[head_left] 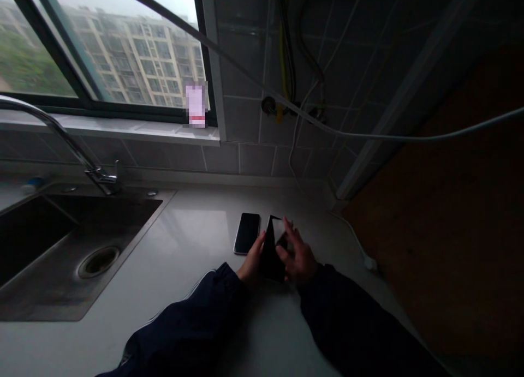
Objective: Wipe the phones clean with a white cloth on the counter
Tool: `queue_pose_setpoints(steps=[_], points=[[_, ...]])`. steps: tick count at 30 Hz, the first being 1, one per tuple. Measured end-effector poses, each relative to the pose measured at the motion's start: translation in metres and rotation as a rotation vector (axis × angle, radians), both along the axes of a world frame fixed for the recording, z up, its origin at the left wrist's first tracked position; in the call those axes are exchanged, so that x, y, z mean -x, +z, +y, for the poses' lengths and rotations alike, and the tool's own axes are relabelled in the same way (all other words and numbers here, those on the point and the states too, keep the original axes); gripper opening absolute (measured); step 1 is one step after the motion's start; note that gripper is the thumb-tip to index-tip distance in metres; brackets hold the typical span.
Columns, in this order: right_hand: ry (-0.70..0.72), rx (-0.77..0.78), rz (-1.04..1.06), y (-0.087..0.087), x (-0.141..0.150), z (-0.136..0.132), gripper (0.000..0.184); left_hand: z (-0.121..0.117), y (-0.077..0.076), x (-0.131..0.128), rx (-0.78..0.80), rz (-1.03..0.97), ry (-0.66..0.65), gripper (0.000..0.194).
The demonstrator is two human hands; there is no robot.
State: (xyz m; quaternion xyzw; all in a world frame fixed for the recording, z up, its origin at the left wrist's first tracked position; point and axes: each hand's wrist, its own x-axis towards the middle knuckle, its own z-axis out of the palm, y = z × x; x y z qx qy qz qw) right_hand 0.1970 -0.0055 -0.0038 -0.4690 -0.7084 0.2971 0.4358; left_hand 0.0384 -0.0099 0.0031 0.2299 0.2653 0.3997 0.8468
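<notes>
A dark, flat device like a phone [270, 261] is tilted up over the white counter. My left hand [251, 262] grips it by its left edge, with the thumb along the side. Over its right part lies my right hand [301, 257], fingers spread, the tips at or just above the glossy face. A pale patch shows near the top of that face; I cannot tell whether it is a reflection or a thin sheet. Just left of it, a second phone [247, 233] with a black screen rests flat on the counter.
To the left is a steel sink [135, 246] with a curved faucet [61, 129]. A window sill [164, 132] runs behind it. A white cable [380, 137] crosses above the counter [196, 229]. A brown panel [454, 202] stands at right, with a white plug [370, 263] near it.
</notes>
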Motion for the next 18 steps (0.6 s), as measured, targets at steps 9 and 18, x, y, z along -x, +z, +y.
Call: queue_pose_setpoints(steps=[9, 18], points=[[0.030, -0.383, -0.405, -0.009, -0.002, 0.001, 0.062, -0.001, 0.000, -0.004, -0.033, -0.058, 0.064, 0.072], [0.067, -0.373, -0.554, -0.016, -0.007, 0.008, 0.066, -0.006, -0.007, -0.005, -0.102, 0.017, -0.007, 0.076]])
